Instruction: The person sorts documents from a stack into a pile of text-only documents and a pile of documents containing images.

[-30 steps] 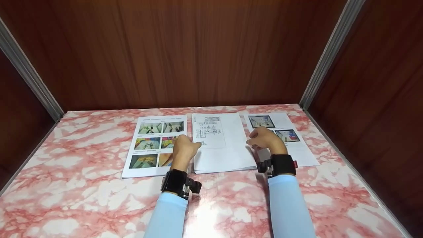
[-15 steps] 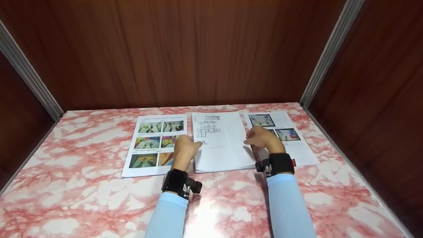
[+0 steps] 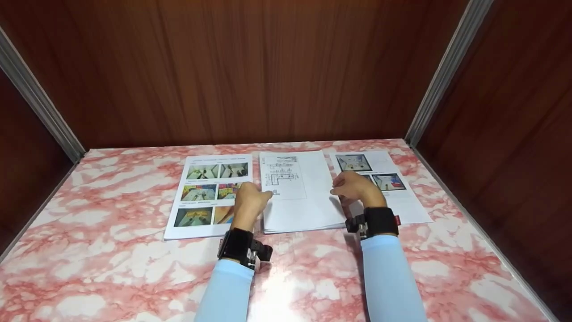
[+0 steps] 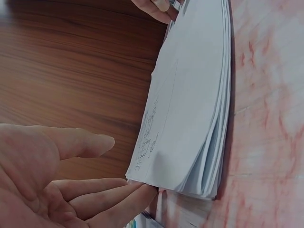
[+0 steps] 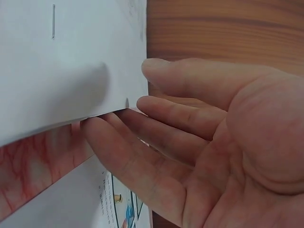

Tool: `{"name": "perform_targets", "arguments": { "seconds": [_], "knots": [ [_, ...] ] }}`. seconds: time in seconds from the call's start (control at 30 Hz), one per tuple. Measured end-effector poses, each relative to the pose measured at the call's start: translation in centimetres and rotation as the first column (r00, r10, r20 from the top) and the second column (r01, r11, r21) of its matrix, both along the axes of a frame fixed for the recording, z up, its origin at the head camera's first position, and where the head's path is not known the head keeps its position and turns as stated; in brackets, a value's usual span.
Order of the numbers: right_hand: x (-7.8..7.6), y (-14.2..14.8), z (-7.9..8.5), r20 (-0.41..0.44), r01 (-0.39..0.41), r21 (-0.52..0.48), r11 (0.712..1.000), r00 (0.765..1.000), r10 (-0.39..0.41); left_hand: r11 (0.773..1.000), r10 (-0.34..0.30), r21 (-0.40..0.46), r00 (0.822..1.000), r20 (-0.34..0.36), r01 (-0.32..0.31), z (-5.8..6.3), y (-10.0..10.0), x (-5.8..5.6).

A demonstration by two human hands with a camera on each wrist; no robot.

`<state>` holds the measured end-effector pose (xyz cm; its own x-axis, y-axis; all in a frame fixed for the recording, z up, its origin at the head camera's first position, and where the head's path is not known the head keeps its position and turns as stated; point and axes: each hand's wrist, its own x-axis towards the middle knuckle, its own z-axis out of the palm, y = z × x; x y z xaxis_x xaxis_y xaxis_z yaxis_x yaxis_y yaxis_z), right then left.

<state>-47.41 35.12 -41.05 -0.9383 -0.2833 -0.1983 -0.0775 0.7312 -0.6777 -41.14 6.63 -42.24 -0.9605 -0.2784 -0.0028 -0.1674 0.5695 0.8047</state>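
Observation:
A stack of white paper (image 3: 308, 212) with a line drawing on its top sheet lies between my hands. My left hand (image 3: 250, 201) is at the stack's left side; in the left wrist view its straight fingers (image 4: 109, 199) touch the paper edge, thumb held apart. On the opposite side is my right hand (image 3: 357, 187). Its extended fingers (image 5: 128, 156) meet the edge of the stack in the right wrist view, and the thumb stays off the paper. Several sheet edges fan apart at the near corner of the stack (image 4: 190, 95). A staple (image 5: 53, 21) shows on the top sheet.
Left of the middle stack lies another paper stack (image 3: 201, 231) with printed photos, partly behind my left hand. A printed sheet (image 3: 402, 208) with photos lies to the right, under my right hand. Brown wood-grain panels (image 3: 286, 80) enclose the red-and-white marbled table (image 3: 111, 268).
My right hand has shifted slightly left, closer in against the middle stack. The left hand and the papers have hardly moved.

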Motion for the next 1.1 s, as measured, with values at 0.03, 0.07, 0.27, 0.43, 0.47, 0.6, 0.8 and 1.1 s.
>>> {"name": "perform_targets", "arguments": {
  "seconds": [0.03,0.07,0.27,0.43,0.47,0.6,0.8,1.1],
  "knots": [
    [0.0,0.0,0.1,0.004,-0.003,-0.003,1.000,1.000,0.003,1.000,0.000,-0.004,1.000,0.001,0.000,0.1,0.0,0.0],
    [0.1,-0.1,0.2,0.008,-0.004,-0.004,1.000,1.000,0.004,1.000,0.001,-0.006,1.000,0.000,-0.001,0.2,-0.1,0.1],
    [0.5,0.7,1.8,-0.045,0.011,-0.016,1.000,0.999,-0.011,0.998,0.038,0.043,0.997,-0.064,-0.035,1.0,-0.3,0.0],
    [0.7,2.1,3.1,-0.131,0.036,-0.009,0.999,0.991,-0.036,0.993,0.067,0.108,0.989,-0.131,-0.052,1.3,-0.6,-0.1],
    [0.7,2.4,3.3,-0.129,0.041,-0.003,0.999,0.991,-0.041,0.993,0.068,0.108,0.989,-0.133,-0.054,1.3,-0.6,-0.1],
    [0.7,3.3,3.4,-0.087,0.059,-0.028,0.998,0.994,-0.061,0.993,0.070,0.102,0.989,-0.131,-0.057,1.4,-0.4,0.1],
    [1.5,6.0,4.4,-0.152,0.112,-0.011,0.994,0.982,-0.112,0.987,0.043,0.161,0.975,-0.218,-0.007,2.2,3.1,0.2],
    [1.9,11.1,2.4,-0.304,0.364,-0.081,0.928,0.877,-0.371,0.916,-0.081,0.360,0.960,-0.268,0.178,1.0,15.4,2.0]
  ]
}}
